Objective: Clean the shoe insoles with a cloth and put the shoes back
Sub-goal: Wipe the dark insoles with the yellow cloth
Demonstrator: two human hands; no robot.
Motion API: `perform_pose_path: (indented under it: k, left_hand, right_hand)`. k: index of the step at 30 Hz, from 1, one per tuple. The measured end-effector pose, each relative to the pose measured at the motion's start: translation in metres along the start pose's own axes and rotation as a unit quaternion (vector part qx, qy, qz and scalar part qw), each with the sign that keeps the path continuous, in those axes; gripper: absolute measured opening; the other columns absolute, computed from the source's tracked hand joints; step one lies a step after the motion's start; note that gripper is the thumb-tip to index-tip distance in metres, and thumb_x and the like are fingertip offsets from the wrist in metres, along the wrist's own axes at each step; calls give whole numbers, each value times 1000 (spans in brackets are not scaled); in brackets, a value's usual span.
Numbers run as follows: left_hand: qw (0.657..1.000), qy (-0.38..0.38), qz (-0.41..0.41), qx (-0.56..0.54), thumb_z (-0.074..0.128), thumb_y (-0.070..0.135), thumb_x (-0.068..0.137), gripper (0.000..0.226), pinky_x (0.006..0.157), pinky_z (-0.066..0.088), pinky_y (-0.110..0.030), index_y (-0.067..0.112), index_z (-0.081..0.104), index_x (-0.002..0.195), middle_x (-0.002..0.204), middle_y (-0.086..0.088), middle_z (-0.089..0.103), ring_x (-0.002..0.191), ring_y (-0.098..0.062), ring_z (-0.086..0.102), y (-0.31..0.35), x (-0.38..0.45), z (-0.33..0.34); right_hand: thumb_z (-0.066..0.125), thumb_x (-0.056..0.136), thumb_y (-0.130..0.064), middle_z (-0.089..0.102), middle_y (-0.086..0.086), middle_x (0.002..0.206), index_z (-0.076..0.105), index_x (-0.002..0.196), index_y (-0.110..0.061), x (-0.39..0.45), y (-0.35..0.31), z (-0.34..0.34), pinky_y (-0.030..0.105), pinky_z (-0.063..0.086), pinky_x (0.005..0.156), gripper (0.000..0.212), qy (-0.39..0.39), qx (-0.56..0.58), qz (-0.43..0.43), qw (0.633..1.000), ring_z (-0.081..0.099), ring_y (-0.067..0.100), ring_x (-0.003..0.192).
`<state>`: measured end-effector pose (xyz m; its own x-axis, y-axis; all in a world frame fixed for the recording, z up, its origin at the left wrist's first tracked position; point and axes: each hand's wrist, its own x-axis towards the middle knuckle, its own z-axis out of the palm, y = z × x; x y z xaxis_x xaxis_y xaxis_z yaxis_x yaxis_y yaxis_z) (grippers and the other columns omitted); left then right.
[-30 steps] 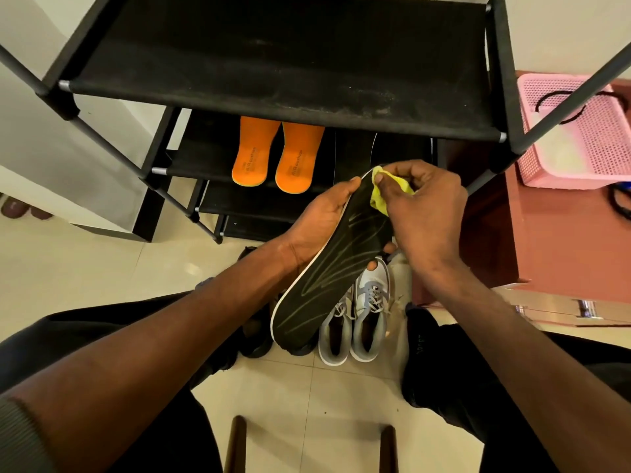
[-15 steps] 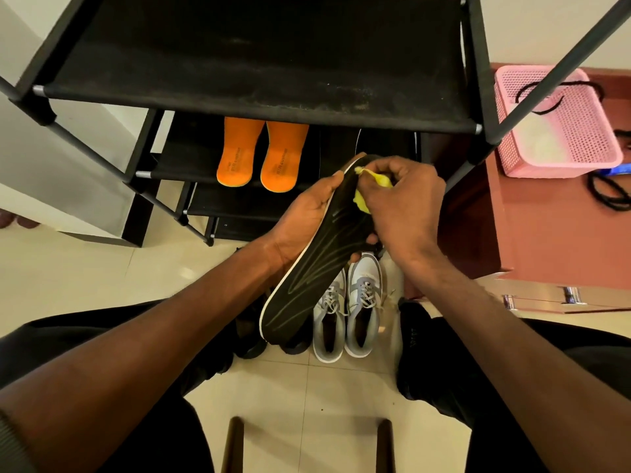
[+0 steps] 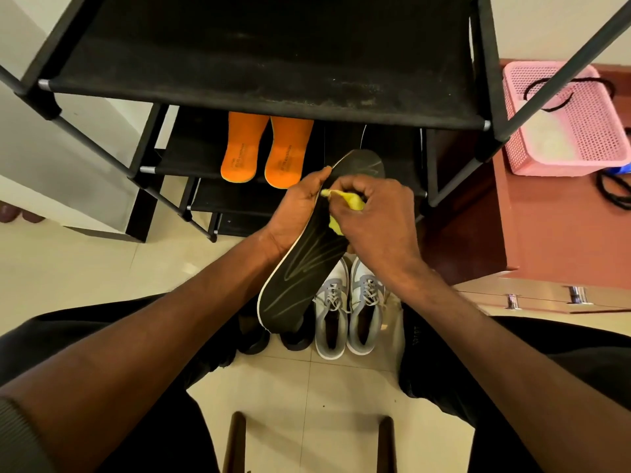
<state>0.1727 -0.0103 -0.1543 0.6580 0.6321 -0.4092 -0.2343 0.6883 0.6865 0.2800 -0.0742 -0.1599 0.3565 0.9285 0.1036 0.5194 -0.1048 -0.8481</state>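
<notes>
Head view — left hand (image 3: 296,206) grips black insole (image 3: 300,271), right hand (image 3: 372,216) clamps yellow cloth (image 3: 351,203) against it.

So the main thing here is a black tube-frame shoe rack (image 3: 259,63) with fabric shelves, the top shelf looking dusty along its front edge. Everything sits on a glossy cream tile floor (image 3: 78,268) that catches some soft glare. Behind the rack and off to its left the wall (image 3: 51,155) is plain white. Right of the rack there's a reddish-brown cabinet (image 3: 553,233), pretty much touching the rack's right posts, with a pink mesh basket (image 3: 577,131) on top and a black cord (image 3: 614,189) lying just beside the basket. Two dark wooden legs (image 3: 235,442) poke in at the bottom edge, well in front of the rack.
</notes>
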Motion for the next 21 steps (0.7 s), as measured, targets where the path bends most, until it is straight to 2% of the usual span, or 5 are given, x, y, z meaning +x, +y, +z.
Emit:
perform_pose_path:
  k: [3, 8, 12, 16, 21]
  left_hand:
    - [997, -59, -32, 36, 22, 27, 112, 56, 65, 57, -29, 10, 71, 91, 72, -3, 71, 67, -13, 69, -4, 0, -3]
    - [983, -129, -61, 118, 18, 37, 112, 50, 66, 53, -38, 18, 64, 109, 88, -3, 74, 76, -22, 72, -9, -1, -7]
    - [991, -77, -31, 105, 22, 27, 111, 45, 70, 55, -34, 12, 64, 104, 80, -3, 73, 73, -16, 71, -8, 2, -8]
    - [995, 8, 29, 96, 30, 12, 110, 56, 66, 54, -19, 10, 70, 72, 63, 1, 67, 63, -6, 66, -5, 5, -13]
    - [997, -33, -17, 73, 26, 19, 112, 61, 62, 55, -22, 10, 74, 75, 65, -1, 68, 61, -8, 67, -6, 5, -7]
  right_hand:
    - [71, 93, -15, 75, -10, 86, 80, 95, -20, 12, 9, -3, 33, 62, 63, 11, 78, -11, 28, 997, 70, 5, 73]
    - [73, 93, -17, 74, -12, 86, 80, 99, -20, 27, 21, -17, 28, 61, 73, 10, 153, -13, 75, 985, 70, 4, 79]
    - [74, 95, -16, 75, -9, 95, 80, 106, -17, 18, 14, -14, 13, 56, 65, 12, 62, 18, 56, 996, 71, -1, 82]
    - [72, 96, -14, 74, -14, 91, 80, 104, -17, -3, -1, -2, 17, 57, 55, 12, -37, 7, -20, 999, 71, 4, 76]
    - [71, 93, -14, 75, -8, 91, 80, 97, -18, 6, 8, -3, 30, 62, 61, 10, 40, -36, -11, 999, 71, 6, 74]
